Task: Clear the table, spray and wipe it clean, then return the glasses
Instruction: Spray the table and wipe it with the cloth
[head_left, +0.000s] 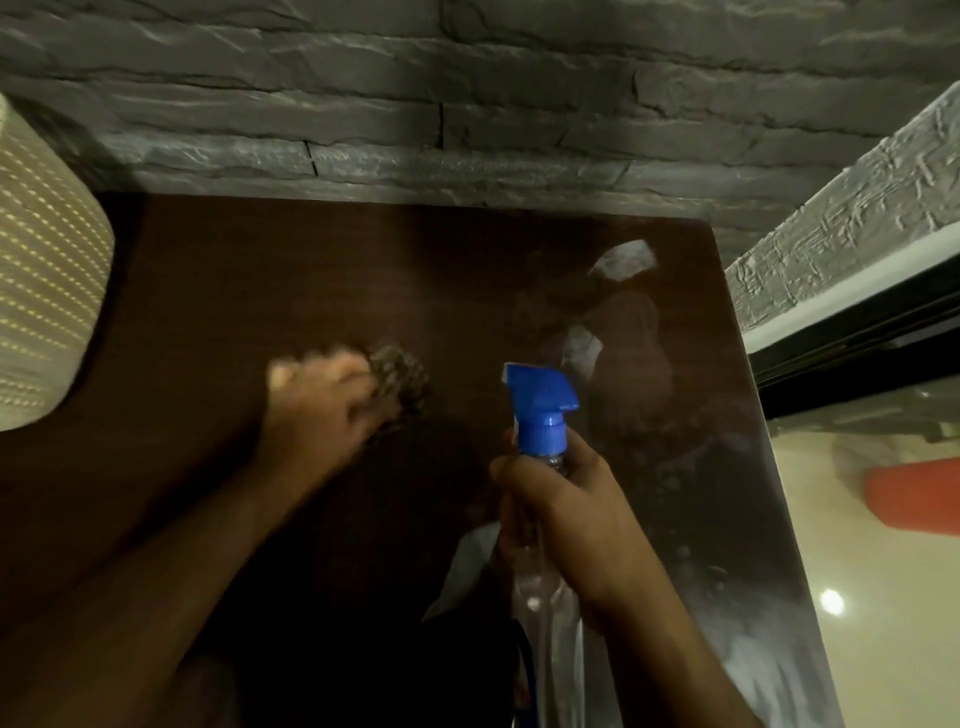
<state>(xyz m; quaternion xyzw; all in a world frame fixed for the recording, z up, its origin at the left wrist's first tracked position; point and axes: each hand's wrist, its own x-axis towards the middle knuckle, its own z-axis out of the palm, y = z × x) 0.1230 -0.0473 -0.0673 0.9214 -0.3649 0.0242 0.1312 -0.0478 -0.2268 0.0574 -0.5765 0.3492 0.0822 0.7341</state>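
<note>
While the right hand (561, 514) grips a clear spray bottle (543, 519) below its blue nozzle (540, 405), fingers curled round the neck, the left hand (317, 410) presses a dark cloth (400, 382) to the brown tabletop (260, 270); its blurred fingers seem bunched on the cloth. Wet streaks (623, 312) shine at right. A woven cushion (47, 286) sits at the left edge, a stone wall (415, 104) behind.

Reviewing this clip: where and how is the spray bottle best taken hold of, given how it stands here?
Grip the spray bottle around its narrow clear neck just under the blue trigger head, coming from the rear, opposite the nozzle, as the right hand does now. The neck is slim enough to wrap, and the nozzle points away toward the dark table.
</note>
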